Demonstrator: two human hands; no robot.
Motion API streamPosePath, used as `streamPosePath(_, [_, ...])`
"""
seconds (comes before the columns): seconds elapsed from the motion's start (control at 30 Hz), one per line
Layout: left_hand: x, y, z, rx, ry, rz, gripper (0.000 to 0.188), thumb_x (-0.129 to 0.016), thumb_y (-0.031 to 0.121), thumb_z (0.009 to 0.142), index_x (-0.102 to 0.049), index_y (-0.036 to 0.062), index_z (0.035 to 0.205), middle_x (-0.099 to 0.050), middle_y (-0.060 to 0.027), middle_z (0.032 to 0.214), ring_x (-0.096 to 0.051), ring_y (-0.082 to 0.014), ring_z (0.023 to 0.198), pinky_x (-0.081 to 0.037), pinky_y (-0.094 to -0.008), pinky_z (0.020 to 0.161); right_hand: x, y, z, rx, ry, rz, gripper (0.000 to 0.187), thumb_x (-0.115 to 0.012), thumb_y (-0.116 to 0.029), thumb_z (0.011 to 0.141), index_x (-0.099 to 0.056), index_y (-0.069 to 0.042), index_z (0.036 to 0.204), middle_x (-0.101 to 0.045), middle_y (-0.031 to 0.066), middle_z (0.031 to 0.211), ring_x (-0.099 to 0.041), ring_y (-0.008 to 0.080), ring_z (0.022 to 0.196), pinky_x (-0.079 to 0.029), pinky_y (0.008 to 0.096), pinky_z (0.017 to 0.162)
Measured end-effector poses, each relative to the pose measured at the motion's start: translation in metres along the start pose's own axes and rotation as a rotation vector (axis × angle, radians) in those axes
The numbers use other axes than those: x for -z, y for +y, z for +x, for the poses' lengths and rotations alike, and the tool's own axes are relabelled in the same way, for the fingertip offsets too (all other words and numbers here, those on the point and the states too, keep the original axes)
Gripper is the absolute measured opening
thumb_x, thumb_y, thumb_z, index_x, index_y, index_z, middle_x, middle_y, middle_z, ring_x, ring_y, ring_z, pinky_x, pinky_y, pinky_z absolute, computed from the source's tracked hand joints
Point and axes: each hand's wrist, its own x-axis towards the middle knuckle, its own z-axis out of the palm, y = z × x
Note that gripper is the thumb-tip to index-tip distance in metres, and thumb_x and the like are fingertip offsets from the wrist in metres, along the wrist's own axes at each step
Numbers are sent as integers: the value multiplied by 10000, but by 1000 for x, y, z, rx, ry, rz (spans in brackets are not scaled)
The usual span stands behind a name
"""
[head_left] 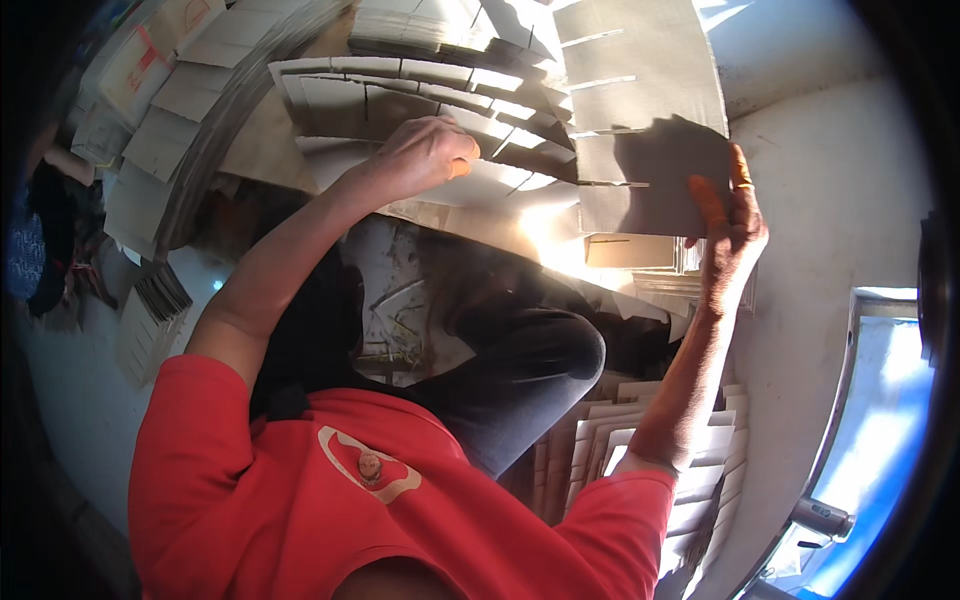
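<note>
My right hand (735, 225) grips the right edge of a wide grey-brown cardboard sheet (650, 100) with slots cut into its left edge. Orange covers sit on its thumb and a finger. To the left, several slotted cardboard strips (350, 100) stand roughly parallel, their slots facing different ways. Over the nearest strips my left hand (430, 157) is closed, fingers curled under and an orange cover showing on one. What lies inside that grip is hidden. The sheet's slotted edge meets the right ends of the strips, where strong sunlight blurs the contact.
Stacked cardboard (400, 30) lies behind the strips, and a long row of cardboard pieces (170, 130) curves along the left. More cardboard sheets (690, 470) stand beside my right elbow. A pale wall (800, 200) rises at the right. Another person's arm (70, 165) shows at far left.
</note>
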Motion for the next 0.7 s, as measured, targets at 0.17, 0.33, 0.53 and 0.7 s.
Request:
streamPosePath(0.17, [-3, -2, 0, 53, -56, 25, 156, -658, 125, 755, -677, 56, 894, -636, -80, 770, -596, -248, 802, -480, -382, 719, -30, -2, -3, 6, -93, 148, 477, -669, -1, 824, -569, -95, 1281, -664, 21, 817, -525, 47, 538, -421, 207, 421])
streamPosePath(0.33, [-5, -3, -1, 61, -46, 16, 142, -655, 124, 762, -673, 53, 885, -628, -79, 744, -595, -245, 781, -480, -383, 706, -48, 4, -5, 51, -113, 127, 531, -658, 38, 808, -540, -91, 1309, -692, 57, 885, -569, 53, 587, -437, 209, 405])
streamPosePath(0.53, [-5, -9, 0, 29, -24, 7, 171, -685, 137, 756, -672, 38, 896, -627, -75, 735, -578, -257, 742, -477, -382, 688, -51, 3, -3, 52, -140, 85, 536, -641, 59, 807, -536, -89, 1311, -694, 68, 937, -589, 60, 604, -453, 205, 410])
streamPosePath(0.7, [9, -29, 19, -155, 368, 152, 200, -716, 130, 732, -681, 39, 907, -621, -83, 714, -551, -277, 713, -466, -372, 727, -58, 9, -7, 56, -187, 66, 521, -664, 24, 809, -538, -78, 1305, -675, 83, 1070, -562, 55, 560, -454, 203, 416])
